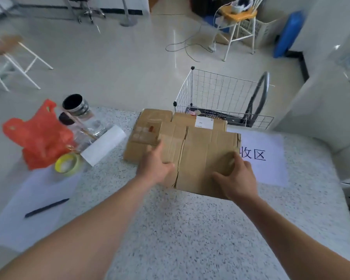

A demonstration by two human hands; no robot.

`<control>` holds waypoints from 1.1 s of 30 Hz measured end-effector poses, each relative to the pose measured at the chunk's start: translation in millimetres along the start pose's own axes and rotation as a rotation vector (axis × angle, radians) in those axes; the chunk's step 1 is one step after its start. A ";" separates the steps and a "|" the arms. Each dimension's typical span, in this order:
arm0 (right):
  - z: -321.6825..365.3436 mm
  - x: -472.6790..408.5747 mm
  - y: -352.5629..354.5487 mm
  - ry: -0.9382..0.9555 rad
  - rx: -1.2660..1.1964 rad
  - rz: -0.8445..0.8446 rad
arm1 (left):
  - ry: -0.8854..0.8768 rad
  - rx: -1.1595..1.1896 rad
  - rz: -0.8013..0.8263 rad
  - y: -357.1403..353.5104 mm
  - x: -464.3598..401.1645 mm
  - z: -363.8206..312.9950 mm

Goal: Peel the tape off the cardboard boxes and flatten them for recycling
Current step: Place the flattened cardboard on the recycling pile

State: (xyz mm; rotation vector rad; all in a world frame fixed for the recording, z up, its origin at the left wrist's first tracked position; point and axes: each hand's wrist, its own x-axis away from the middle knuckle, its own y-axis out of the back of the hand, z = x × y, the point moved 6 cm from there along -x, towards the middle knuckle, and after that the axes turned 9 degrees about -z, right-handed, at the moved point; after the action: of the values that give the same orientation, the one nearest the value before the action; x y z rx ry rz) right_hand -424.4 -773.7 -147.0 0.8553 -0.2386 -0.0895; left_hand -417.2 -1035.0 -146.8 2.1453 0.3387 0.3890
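Note:
A flattened brown cardboard box (pixel 202 152) lies on top of other flattened cardboard (pixel 146 130) at the far middle of the speckled table (pixel 182 229). My left hand (pixel 155 166) rests on the top box's left part, fingers stretched out flat and thumb spread. My right hand (pixel 235 174) lies on its right near corner with the fingers bent over the cardboard. A white label (pixel 204 122) shows on the cardboard at the back.
A red plastic bag (pixel 38 140), clear jars (pixel 79 112), a white paper roll (pixel 103 145) and a yellow tape roll (pixel 68 164) stand at left. A pen (pixel 47 207) lies on paper. A printed sign sheet (pixel 265 156) lies right of the boxes; a wire basket (pixel 220 98) stands behind the table.

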 end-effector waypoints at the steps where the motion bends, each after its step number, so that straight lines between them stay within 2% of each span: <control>1: 8.2 -13.0 -12.4 0.011 0.011 -0.005 | 0.001 -0.009 0.013 -1.9 -17.9 6.2; 7: 32.5 -75.1 -72.2 0.042 0.085 -0.036 | -0.001 -0.008 0.038 -20.6 -96.9 34.2; 13: 34.9 -108.8 -114.5 0.085 0.242 -0.061 | -0.055 -0.164 0.010 -35.2 -131.8 53.9; 17: 42.3 -117.8 -128.0 0.293 0.387 -0.145 | -0.312 -0.299 -0.048 -52.6 -138.2 47.2; 20: 51.1 -120.7 -150.1 0.474 0.442 -0.057 | -0.487 -0.405 -0.014 -72.9 -148.6 40.5; 23: 44.0 -125.3 -169.8 0.472 0.537 0.036 | -0.480 -0.479 0.056 -89.6 -160.2 43.4; 29: 38.6 -128.2 -175.4 0.475 0.598 0.042 | -0.468 -0.544 0.013 -99.3 -164.1 49.4; 33: 37.8 -132.0 -178.1 0.451 0.585 0.099 | -0.446 -0.575 0.057 -99.2 -164.2 46.4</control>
State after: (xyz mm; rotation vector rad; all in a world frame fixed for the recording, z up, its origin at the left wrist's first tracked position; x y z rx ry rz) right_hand -558.5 -895.1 -280.5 1.4142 0.1289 0.2786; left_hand -558.2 -1076.4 -278.6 1.6148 -0.0866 0.0199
